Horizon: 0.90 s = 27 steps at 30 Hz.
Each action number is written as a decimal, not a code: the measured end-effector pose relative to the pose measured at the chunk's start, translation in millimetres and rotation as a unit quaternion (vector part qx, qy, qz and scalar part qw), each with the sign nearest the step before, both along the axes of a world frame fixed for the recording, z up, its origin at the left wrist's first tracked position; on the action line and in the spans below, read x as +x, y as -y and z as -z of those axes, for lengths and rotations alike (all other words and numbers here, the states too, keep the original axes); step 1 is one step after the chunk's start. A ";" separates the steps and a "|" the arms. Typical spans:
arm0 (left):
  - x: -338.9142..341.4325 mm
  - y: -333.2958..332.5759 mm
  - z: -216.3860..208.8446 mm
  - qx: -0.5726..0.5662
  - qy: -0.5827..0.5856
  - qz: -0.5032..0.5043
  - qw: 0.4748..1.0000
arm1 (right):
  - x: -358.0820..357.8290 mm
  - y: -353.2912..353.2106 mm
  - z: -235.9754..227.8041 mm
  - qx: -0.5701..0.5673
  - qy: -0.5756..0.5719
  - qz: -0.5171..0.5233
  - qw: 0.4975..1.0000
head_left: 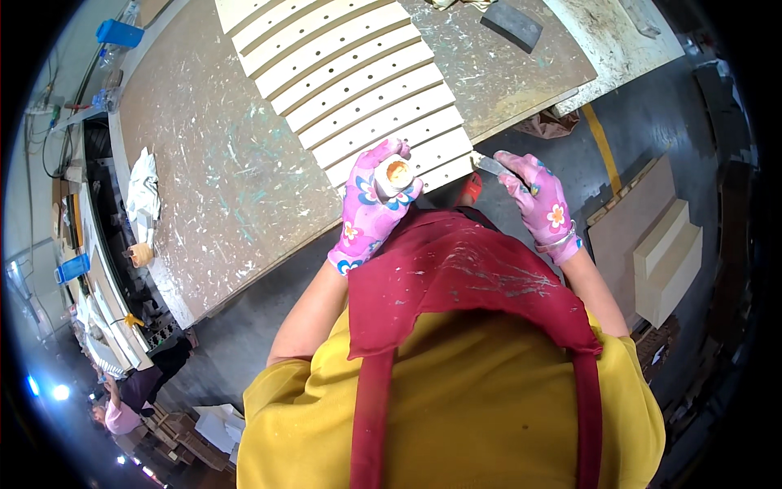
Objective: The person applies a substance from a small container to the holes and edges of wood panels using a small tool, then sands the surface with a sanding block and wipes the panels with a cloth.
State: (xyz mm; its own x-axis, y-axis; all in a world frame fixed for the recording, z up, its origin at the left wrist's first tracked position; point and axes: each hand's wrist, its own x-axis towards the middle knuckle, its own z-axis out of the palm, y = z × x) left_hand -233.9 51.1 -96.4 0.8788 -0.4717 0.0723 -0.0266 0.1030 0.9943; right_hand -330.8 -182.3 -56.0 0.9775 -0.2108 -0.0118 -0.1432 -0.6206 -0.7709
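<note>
small knife (pixel 491 165) and open pot (pixel 394 174), held beside the pale wooden slats (pixel 326 81)

in the right hand (pixel 542 204), holding the small knife, with its flat metal blade pointing to the left and a little away from the body. with long axis slanting, from the fingers toward the right ends of the nearest slats. carrying a bit of pale paste at the tip; cannot tell whether touching the wood or only very near. with fingers closed around the handle and hiding most of it, so standing out with only the blade, to the left of these fingers.

in the left hand (pixel 366 204), gripping the open pot, small, round and white, with mouth turned up to the camera and orange-tan material inside. kept between the curled fingers and the thumb, at the near end of the slats.

on the brown, paint-spotted counter (pixel 212 155), laid one after another in a long row toward the body: pale slats with dark holes, each rising slightly to the right. also there, near the far side, a dark grey block (pixel 511 26); at the left edge, a crumpled white cloth (pixel 142 183). on both hands, pink flowered gloves (pixel 555 216).
</note>
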 end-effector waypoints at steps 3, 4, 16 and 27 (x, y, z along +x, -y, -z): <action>-0.2 1.5 0.0 -0.007 -0.019 -0.003 1.000 | 0.1 -0.1 2.1 0.006 0.002 -0.001 1.000; 0.2 1.8 -0.4 -0.005 -0.016 0.001 1.000 | 1.0 -3.0 3.2 0.010 -0.001 -0.004 1.000; -2.2 -1.9 -9.7 -0.105 -0.148 -0.021 0.983 | 6.8 -2.5 -6.0 -0.044 -0.019 -0.028 0.998; 86.5 -26.2 -58.2 -0.109 0.021 -0.079 0.991 | 57.0 10.2 -3.3 0.373 -0.012 0.112 0.921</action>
